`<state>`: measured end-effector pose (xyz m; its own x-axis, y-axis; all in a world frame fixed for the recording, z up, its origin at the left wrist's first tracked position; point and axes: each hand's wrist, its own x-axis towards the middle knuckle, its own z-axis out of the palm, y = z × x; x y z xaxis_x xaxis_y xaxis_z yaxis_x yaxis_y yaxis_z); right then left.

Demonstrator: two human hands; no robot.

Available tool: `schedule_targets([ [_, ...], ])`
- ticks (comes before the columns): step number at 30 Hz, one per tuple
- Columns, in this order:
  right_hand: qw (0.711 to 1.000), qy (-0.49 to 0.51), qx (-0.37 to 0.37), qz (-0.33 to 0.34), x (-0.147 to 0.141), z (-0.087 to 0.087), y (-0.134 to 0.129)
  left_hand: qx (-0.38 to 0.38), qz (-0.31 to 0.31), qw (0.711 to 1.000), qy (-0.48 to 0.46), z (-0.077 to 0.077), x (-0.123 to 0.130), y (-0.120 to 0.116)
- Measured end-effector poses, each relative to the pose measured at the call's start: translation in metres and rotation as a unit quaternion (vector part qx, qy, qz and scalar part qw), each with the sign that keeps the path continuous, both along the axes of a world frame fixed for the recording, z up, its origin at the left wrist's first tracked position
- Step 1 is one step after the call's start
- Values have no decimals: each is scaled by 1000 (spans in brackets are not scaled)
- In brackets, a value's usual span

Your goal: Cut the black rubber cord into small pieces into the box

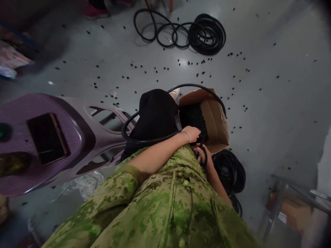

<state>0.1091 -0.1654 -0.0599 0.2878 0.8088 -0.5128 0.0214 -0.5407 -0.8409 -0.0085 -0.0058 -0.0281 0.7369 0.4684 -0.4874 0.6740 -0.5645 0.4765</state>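
Note:
My left hand (pixel 191 133), with a thin bracelet at the wrist, is closed around a black ribbed hose (pixel 144 141) near its end. The hose loops back over my thigh and behind my knee to the far side of the box. Just below, my right hand (pixel 203 154) is closed on scissors (pixel 206 155) with black looped handles; their blades are hard to make out against the dark. Both hands are over the near edge of an open cardboard box (pixel 214 124). Inside the box lies a heap of small black cut pieces (pixel 192 115).
To the left stands a purple plastic stool (pixel 74 129) with a phone (pixel 46 137) on it. Coiled black hose lies on the floor ahead (pixel 207 34), and another coil (pixel 230 170) beside the box. Small black pieces are scattered over the floor. A metal frame (pixel 279 196) stands at lower right.

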Motion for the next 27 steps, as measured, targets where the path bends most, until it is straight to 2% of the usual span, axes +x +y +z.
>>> schedule_targets([
  [3, 1000, 20, -20, 2, 3, -2, 1, 4, -2, 1000, 1, 2, 0, 0],
  [10, 1000, -15, -17, 13, 3, -4, 1, 8, -12, 1000, 5, 1, 1, 0],
  [18, 999, 22, -24, 5, 5, -5, -2, 12, -9, 1000, -3, 1, 0, 0],
  [27, 999, -34, 11, 16, 1, -2, 0, 10, -17, 1000, -2, 1, 1, 0],
])
